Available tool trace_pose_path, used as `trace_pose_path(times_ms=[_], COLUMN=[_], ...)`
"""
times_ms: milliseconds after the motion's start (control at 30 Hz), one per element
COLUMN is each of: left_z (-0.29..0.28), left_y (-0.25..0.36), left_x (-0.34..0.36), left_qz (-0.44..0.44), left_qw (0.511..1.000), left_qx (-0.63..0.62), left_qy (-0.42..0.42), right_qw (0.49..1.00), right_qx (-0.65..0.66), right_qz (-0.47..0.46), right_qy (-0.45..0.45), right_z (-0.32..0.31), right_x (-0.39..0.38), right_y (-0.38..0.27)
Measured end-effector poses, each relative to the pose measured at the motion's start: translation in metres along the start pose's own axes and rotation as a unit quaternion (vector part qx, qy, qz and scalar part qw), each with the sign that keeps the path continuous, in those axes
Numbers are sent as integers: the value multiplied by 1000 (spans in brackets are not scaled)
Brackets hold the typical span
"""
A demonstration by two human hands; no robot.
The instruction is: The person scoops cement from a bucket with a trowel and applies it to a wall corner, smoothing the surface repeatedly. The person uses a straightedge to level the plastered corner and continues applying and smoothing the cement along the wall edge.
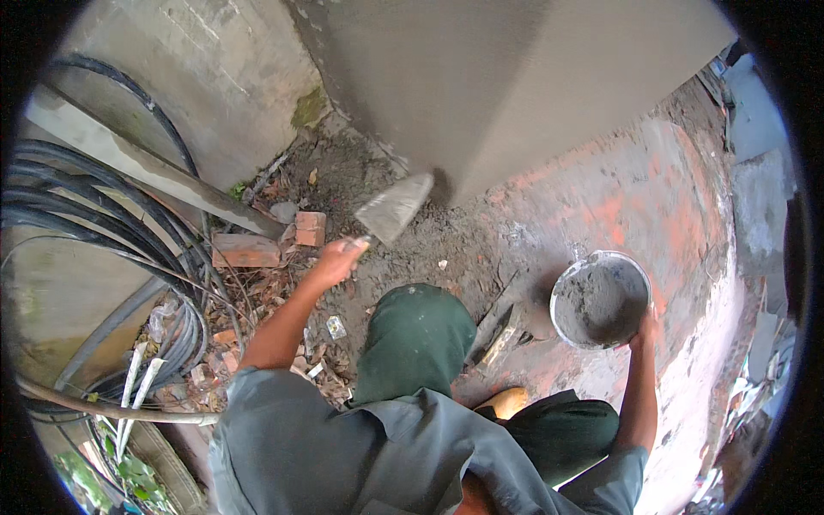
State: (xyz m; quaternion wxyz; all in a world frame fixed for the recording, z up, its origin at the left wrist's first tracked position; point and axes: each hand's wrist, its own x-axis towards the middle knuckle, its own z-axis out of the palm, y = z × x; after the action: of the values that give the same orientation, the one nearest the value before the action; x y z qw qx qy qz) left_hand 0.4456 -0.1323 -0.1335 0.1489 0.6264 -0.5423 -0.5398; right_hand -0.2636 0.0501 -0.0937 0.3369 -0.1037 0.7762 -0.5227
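My left hand [342,260] is wrapped round the handle of a trowel [396,209]. The grey-smeared, slightly blurred blade points toward the foot of a freshly plastered grey wall [481,77]; I cannot tell whether its tip touches. On the right, my right hand [645,328] grips the rim of a round bucket [556,305]. Wet grey mortar [601,296] sits inside it. Between my hands, near my yellowish boot [506,402], lies a flat tool with a pale handle [498,345]. Mortar droppings [446,249] cover the ground below the wall.
Thick black cables [94,206] loop at the left beside a slanting pole [154,163]. Two brick pieces [245,251] lie by the pole's foot, with rubble and litter around. A reddish, mortar-stained floor [635,197] stretches right. Debris [730,429] lies along the far right edge.
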Motion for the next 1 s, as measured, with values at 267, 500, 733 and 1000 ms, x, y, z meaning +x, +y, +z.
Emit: trace_pose_path(times_ms=[267, 500, 733, 1000], left_z=[-39, -67, -73, -94], left_y=[-64, -44, 37, 89], left_x=[89, 206, 242, 254], left_qz=[33, -46, -136, -54], left_qw=[955, 936, 939, 968], left_qx=[-114, -30, -113, -24], left_qy=[270, 349, 294, 242], right_qw=[1000, 1000, 1000, 999], right_qx=[10, 5, -25, -33], right_qz=[-14, -6, 2, -5], right_qy=[-3, -21, 3, 14], right_z=[16, 33, 45, 14], right_x=[-1, -21, -34, 2], right_y=[-7, -23, -35, -8])
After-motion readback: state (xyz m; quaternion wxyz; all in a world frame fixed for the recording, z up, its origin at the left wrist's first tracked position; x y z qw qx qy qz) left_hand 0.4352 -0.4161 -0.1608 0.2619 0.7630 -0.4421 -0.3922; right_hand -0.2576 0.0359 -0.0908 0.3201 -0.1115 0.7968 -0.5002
